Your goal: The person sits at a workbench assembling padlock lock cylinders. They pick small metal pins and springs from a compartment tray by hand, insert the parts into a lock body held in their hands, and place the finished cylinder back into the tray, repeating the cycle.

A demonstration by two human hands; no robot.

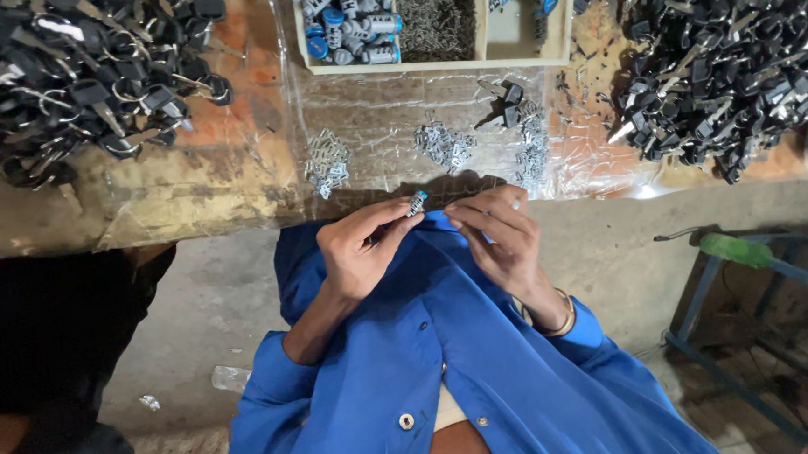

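Note:
My left hand (360, 246) pinches a small blue and silver lock cylinder (417, 202) between thumb and fingertips, just below the bench edge. My right hand (498, 235) is beside it, fingers curled, thumb and forefinger pressed together near the cylinder; whether a tiny part sits between them I cannot tell. Both hands hover over my blue jacket (450, 364). On the bench just beyond lie three small heaps of tiny metal parts (327, 162), (444, 144), (532, 144).
A wooden tray (483, 28) at the bench's far side holds blue-capped cylinders (345, 20) and small pins. Piles of black-headed keys lie at left (68, 79) and right (730, 48). Another person in dark clothes sits at left (48, 370). A blue metal frame (762, 270) stands right.

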